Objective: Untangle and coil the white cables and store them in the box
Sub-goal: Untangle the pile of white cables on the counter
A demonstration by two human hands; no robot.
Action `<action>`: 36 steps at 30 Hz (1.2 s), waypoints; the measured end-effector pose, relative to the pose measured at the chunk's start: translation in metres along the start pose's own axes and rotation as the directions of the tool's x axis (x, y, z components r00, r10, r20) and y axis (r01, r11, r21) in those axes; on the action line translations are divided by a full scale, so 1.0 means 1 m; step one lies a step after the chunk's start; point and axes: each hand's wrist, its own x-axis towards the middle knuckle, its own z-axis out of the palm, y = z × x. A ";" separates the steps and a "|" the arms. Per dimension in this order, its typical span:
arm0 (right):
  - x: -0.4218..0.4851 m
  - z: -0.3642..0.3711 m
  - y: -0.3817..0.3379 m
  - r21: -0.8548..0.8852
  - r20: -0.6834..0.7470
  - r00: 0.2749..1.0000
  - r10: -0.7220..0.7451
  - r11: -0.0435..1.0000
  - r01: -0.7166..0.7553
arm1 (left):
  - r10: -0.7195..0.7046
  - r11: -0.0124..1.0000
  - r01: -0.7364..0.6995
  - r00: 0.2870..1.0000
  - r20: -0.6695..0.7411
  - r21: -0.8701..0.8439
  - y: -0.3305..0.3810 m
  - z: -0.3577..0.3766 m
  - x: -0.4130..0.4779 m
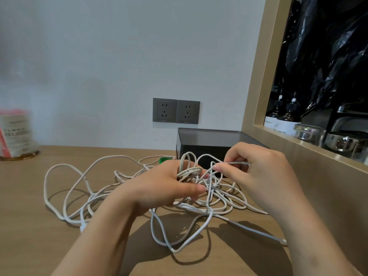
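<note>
Step in hand: untangling. Nothing is coiled yet and nothing is in the box, so I judge the task to be at an early stage.
White cables (214, 189): one loose tangle across the middle of the table (29, 216). Wide loops trail toward the left edge, and the knot is thickest under my hands.
Left hand (167, 186): fingers curled round a small bunch of loops (189, 172). I hold them up off the table, just above the knot.
Right hand (256, 168): thumb and forefinger pressed together on a single strand (235, 162), which runs level from the bunch toward my palm. The other fingers are curled behind, and I cannot tell whether they touch the strand.
Box (203, 151): dark and open-topped, at the far right of the table against the wall, just behind my right hand. Only part of its inside shows, and no cable shows there.
Free end: a plug (283, 241) lies near the right edge of the table, well apart from the knot.
Next move, as I judge it: draw the pinched strand out through the bunch while my left hand holds the bunch steady, then follow that cable to an end.
What it calls for: a slow pull. A hard tug would probably tighten the crossings below.
Also there: a small green thing (164, 159) just behind my left hand, and two wall sockets (176, 110) above the box.
</note>
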 end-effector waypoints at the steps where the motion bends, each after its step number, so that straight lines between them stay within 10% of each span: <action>1: 0.000 0.001 0.000 0.006 -0.008 1.000 0.005 1.000 -0.005 | -0.014 1.000 0.014 1.000 -0.018 -0.005 -0.001 0.001 0.000; 15: 0.002 0.015 0.005 0.066 -0.164 0.986 0.020 0.998 -0.009 | -0.051 0.944 0.023 0.996 -0.077 -0.328 0.000 0.009 0.007; 36: 0.000 0.020 -0.002 0.243 -0.392 0.906 0.160 0.968 -0.066 | -0.063 0.944 0.013 0.988 -0.144 -0.328 0.003 0.009 0.005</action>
